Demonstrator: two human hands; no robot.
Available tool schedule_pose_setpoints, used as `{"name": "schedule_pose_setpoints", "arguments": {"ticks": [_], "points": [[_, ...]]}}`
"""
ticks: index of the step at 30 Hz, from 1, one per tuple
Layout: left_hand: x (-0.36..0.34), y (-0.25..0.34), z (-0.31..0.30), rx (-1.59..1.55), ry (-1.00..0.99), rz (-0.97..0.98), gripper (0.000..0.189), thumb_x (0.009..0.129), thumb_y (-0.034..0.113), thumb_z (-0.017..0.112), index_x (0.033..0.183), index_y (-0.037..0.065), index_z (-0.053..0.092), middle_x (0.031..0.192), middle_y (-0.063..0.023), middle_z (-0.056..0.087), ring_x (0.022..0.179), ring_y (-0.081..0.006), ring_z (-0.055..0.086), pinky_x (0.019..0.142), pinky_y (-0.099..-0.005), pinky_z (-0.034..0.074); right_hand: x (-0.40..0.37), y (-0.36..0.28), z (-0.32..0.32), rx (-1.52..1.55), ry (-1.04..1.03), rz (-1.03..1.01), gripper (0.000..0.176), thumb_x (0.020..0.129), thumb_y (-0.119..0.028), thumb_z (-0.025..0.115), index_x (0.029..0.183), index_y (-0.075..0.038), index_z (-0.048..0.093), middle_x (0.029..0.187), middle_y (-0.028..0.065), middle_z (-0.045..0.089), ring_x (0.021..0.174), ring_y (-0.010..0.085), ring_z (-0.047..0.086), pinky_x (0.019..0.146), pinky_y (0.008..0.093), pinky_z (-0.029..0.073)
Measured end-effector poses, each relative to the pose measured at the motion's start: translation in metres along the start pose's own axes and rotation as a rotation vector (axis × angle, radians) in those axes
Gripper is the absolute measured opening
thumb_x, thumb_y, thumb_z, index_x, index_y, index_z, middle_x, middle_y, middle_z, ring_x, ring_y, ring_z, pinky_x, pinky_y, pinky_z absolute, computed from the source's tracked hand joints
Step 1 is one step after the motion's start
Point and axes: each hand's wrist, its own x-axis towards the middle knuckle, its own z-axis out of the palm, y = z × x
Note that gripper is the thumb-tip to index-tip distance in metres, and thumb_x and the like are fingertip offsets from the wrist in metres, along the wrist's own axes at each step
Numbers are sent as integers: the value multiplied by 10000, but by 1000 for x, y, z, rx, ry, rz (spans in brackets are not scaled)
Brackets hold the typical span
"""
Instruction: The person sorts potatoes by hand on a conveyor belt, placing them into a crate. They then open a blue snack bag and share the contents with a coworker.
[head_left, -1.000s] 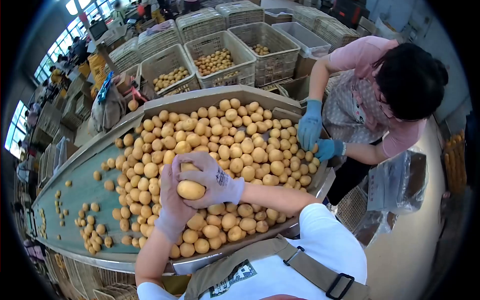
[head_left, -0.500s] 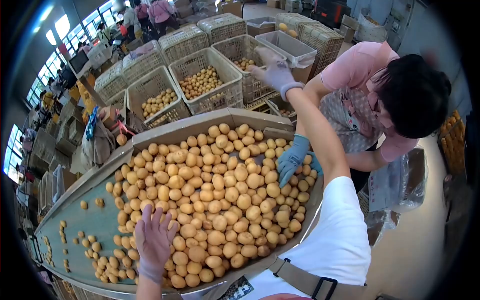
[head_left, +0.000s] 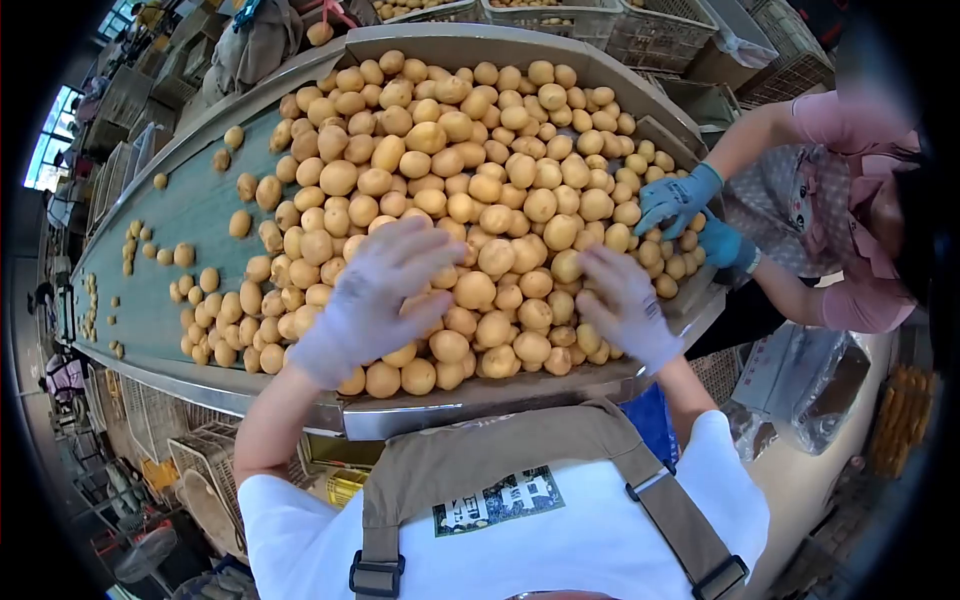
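Observation:
A thick heap of round, yellow-tan produce, like potatoes or small fruit [head_left: 475, 290], covers the right part of the sorting belt. My left hand [head_left: 385, 290], in a thin white glove, hovers over or lightly touches the front-middle of the heap, fingers stretched and open. To its right, my gloved right hand [head_left: 630, 305] is at the heap's front-right side, also open with fingers apart. Motion blurs both hands a little, and neither holds a piece. Whether the fingertips touch the produce is hard to tell.
A co-worker's blue-gloved hands [head_left: 680, 200] work in the heap's right end. Green belt [head_left: 190, 220] with scattered pieces runs left. A raised metal rim [head_left: 520, 38] bounds the back. Plastic crates [head_left: 655, 35] stand behind; a plastic-lined box [head_left: 800, 375] sits right.
My right hand has come down from above the back crates to the heap's front right. My left hand has moved inward over the heap. The view has tilted down.

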Motion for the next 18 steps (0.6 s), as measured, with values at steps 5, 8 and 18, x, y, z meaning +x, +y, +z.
{"name": "schedule_pose_setpoints", "arguments": {"ticks": [5,8,18], "points": [[-13,-16,29,359,-180,156,263,802,331,747,982,142,715,1241,-88,626,1335,-328,480,1128,-527,342,1,21,11,-307,-76,57,333,818,-260,722,1133,-154,712,1312,110,598,1244,336,524,1122,520,270],[-28,-16,14,362,-121,47,221,793,331,750,873,130,704,1207,-77,624,1340,-344,470,1098,-524,367,10,7,4,-336,26,-27,276,812,-239,719,1071,-141,715,1245,92,635,1211,302,554,1110,510,291],[-53,-8,3,391,-70,-56,255,790,294,743,990,137,731,1203,-77,630,1313,-381,483,1131,-550,335,130,-69,83,-635,-418,-205,254,906,-324,622,1020,-120,721,1042,94,685,1204,286,557,1163,644,171]]}}
